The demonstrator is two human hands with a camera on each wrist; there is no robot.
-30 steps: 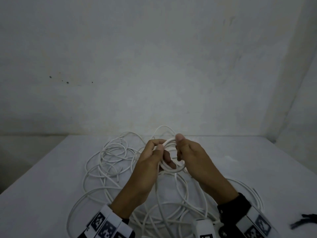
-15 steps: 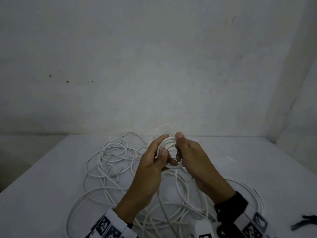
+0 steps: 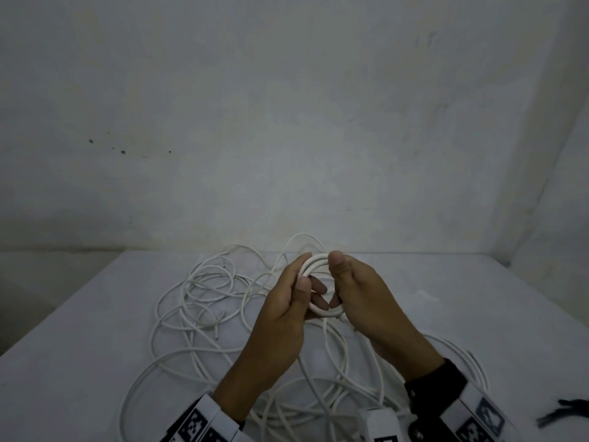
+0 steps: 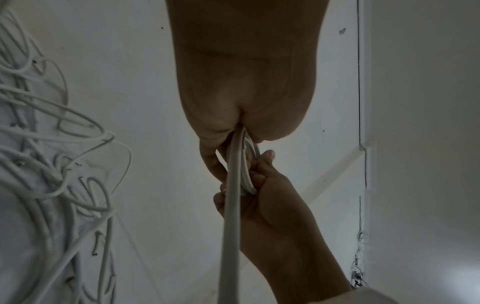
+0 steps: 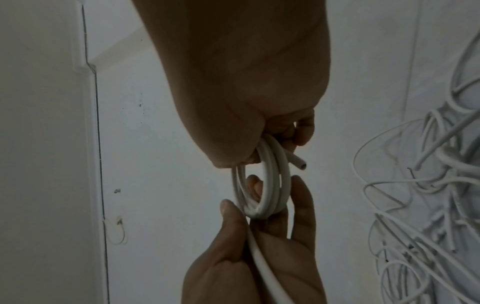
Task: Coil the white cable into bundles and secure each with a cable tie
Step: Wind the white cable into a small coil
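Low centre of the head view: two hands hold a small coil of white cable point(image 3: 320, 283) above a pale table point(image 3: 95, 346); the left hand point(image 3: 280, 317) curls thumb and fingers around the coil's left side; the right hand point(image 3: 366, 298) pinches its right side, thumb on top; the cut end point(image 5: 298, 162) pokes out by the right fingers. Loose cable point(image 3: 204, 298) sprawls across the table beneath. Winding seems under way; next, probably more loops, then a tie; dark strips point(image 3: 564, 416) at lower right may be ties. No readable writing; only patterned wrist markers point(image 3: 194, 425).
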